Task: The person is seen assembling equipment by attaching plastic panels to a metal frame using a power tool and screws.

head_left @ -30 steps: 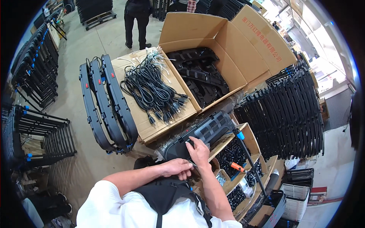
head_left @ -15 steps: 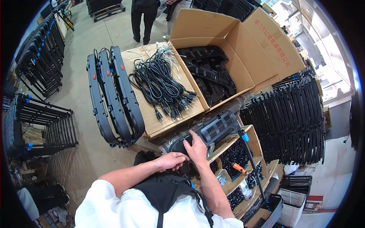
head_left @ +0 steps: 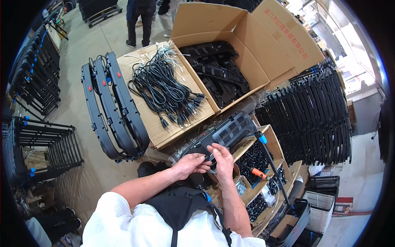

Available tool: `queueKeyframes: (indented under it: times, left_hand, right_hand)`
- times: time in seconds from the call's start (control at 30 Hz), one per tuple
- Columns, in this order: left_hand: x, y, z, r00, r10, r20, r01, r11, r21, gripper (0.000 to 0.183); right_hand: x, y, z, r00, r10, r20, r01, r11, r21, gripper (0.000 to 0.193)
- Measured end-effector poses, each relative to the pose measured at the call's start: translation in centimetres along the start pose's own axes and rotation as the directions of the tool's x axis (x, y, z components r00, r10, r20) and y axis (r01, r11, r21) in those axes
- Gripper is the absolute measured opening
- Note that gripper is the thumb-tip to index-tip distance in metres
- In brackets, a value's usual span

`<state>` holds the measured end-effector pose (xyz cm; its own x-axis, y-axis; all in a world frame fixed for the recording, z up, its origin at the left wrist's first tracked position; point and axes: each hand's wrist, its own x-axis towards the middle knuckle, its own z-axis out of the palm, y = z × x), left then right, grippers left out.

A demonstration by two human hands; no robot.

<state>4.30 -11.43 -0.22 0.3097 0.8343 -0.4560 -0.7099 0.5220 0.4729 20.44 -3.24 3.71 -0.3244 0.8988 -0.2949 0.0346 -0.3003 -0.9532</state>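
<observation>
In front of me a black plastic housing (head_left: 199, 145) with a raised vented section (head_left: 231, 132) lies at a slant beside the cardboard surface. My left hand (head_left: 190, 166) is over its near edge, fingertips pinched together next to the other hand. My right hand (head_left: 222, 161) is closed in a pinch, with a thin pale piece, perhaps a wire end, just showing at its fingertips. What exactly the fingers of either hand hold is too small to tell. A small red part shows on the far edge of the housing.
Coiled black power cords (head_left: 164, 88) lie on flat cardboard (head_left: 133, 61). Three curved black housings (head_left: 117, 107) stand left of it. An open carton (head_left: 257, 53) holds black parts. Right of me, a wooden bin (head_left: 269, 133) holds small black pieces and an orange-handled tool (head_left: 259, 173).
My right hand has drawn back from the housing's surface, its fingers now pinched. My left hand has come up to meet it. The whole view has shifted slightly.
</observation>
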Motion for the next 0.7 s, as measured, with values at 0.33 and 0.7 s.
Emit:
queueKeyframes:
  times: [0.33,0.7]
  left_hand:
    - [2.0,-0.4,1.4,0.998,-0.056,0.019,0.056,0.998,0.033,0.031]
    - [4.0,0.5,3.0,0.995,-0.088,-0.047,0.087,0.996,-0.018,0.041]
  right_hand:
    - [-0.9,1.4,-1.7,0.999,-0.038,-0.032,0.027,0.954,-0.299,0.021]
    - [2.2,-3.4,-3.9,0.769,-0.543,0.338,0.528,0.240,-0.815,0.026]
